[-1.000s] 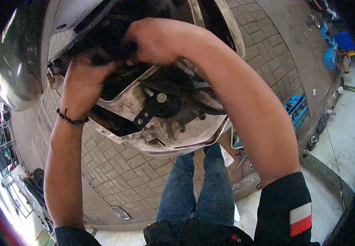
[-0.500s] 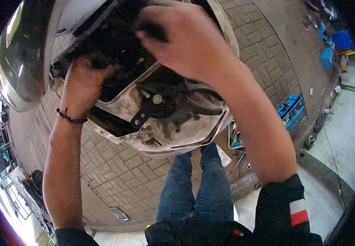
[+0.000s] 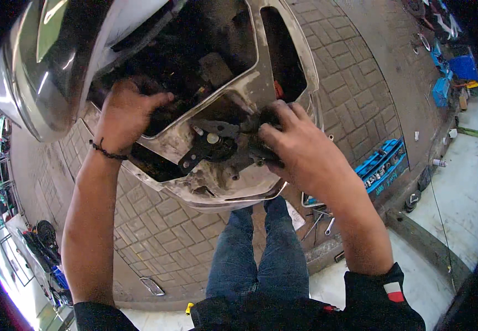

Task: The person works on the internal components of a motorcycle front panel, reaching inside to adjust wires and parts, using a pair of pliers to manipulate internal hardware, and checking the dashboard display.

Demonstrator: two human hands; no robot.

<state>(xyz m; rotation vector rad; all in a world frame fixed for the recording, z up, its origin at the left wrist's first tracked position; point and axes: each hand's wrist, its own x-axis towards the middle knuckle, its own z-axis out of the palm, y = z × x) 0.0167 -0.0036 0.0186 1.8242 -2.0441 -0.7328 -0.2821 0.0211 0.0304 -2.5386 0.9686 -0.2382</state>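
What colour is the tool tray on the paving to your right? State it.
Blue: the tool tray lies on the brick paving beyond the right hand, seen in the head view.

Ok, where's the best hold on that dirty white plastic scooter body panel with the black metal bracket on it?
Take the dirty white plastic scooter body panel by its curved lower rim, coming from below. That edge is bare and rounded. The black metal bracket and the right hand crowd the middle; the left hand already holds the upper opening.

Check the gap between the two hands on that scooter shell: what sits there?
In the head view, between the left hand and the right hand sits a dark metal bracket with a pale round bolt head, mounted on the grimy white scooter shell.
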